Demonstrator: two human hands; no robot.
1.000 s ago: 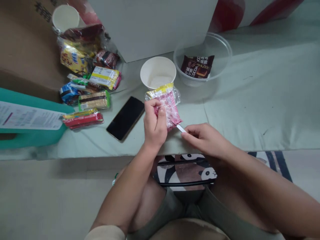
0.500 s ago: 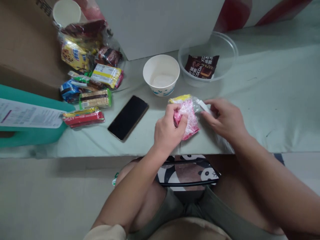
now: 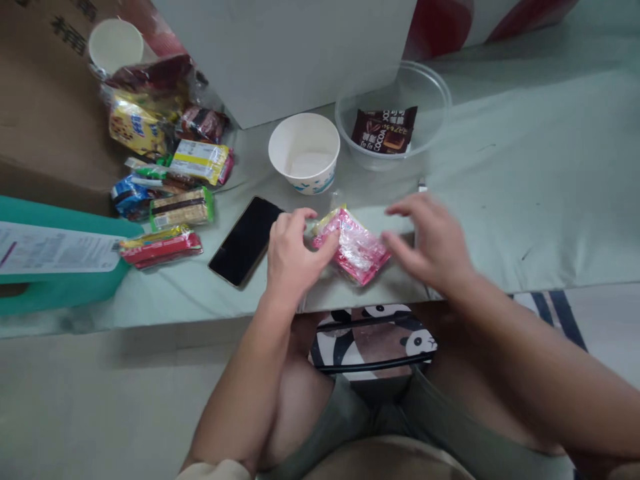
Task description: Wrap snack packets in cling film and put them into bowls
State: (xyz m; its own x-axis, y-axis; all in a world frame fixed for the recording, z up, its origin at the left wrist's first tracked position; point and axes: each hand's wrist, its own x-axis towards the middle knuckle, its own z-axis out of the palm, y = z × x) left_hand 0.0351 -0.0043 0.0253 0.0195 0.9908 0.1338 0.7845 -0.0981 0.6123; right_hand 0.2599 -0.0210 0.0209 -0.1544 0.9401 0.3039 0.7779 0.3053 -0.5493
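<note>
Nearest, the front edge of the pale green cloth-covered tabletop (image 3: 480, 233) is running below both sets of fingers, leaving little margin. The left hand (image 3: 293, 257) I am guiding is curving beside a flat pink-and-yellow plastic-wrapped packet (image 3: 357, 247), fingers parted, thumb overlapping it; whether they are touching, I cannot tell. The blurred right hand (image 3: 440, 243) is gaping beyond the packet's right corner, gripping nothing. I am judging this step as handling the packet between both hands; a firm hold would need the fingers closing inward. Left of the left fingers, a black rectangular phone (image 3: 245, 243) is limiting room; a slim white tool (image 3: 423, 187) is showing behind the right fingers. Farther off, a white paper cup (image 3: 317, 185) and a clear round plastic bowl (image 3: 380, 160) are bounding forward reach; rightward, room is widening.
</note>
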